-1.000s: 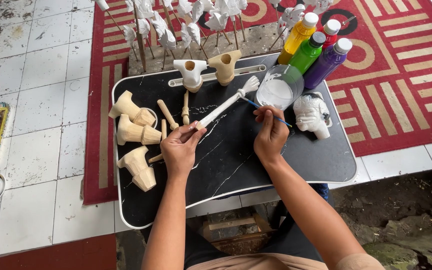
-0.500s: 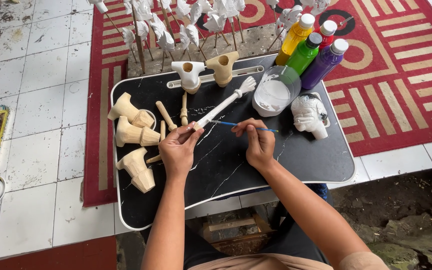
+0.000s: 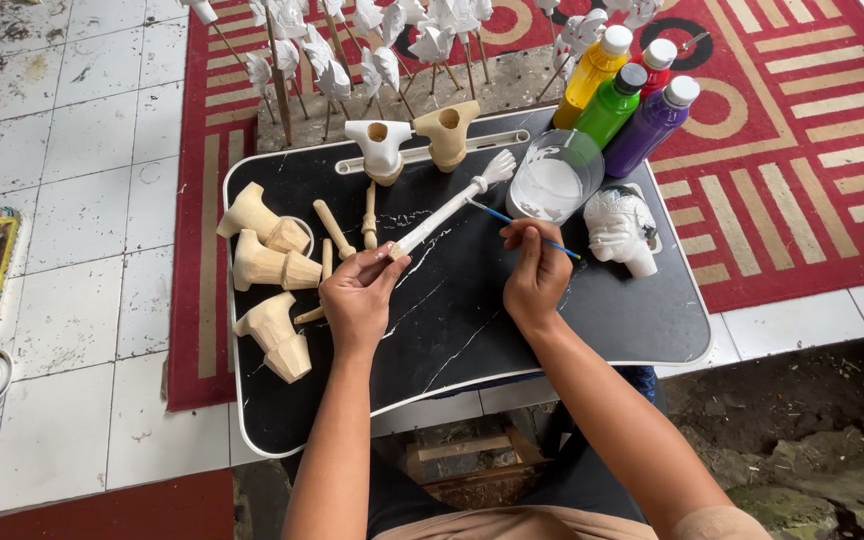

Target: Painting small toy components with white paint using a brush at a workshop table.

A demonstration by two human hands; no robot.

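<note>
Carved wooden arm piece [image 3: 444, 212]: I judge it mostly white-coated, grip end bare.
Left hand [image 3: 360, 293]: clasps its lower end.
Right hand [image 3: 535, 272]: pinches thin blue paintbrush [image 3: 524, 229].
Bare wooden torsos [image 3: 270, 262]: unpainted.

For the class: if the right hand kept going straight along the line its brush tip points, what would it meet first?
The right hand holds a thin blue brush aimed up-left. Its tip would most likely first meet the white-painted carved arm piece held by the left hand; the remaining gap is unclear.

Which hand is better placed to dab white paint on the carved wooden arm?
Right hand: it holds the brush near the carved hand. The left hand grips the wooden arm.
</note>
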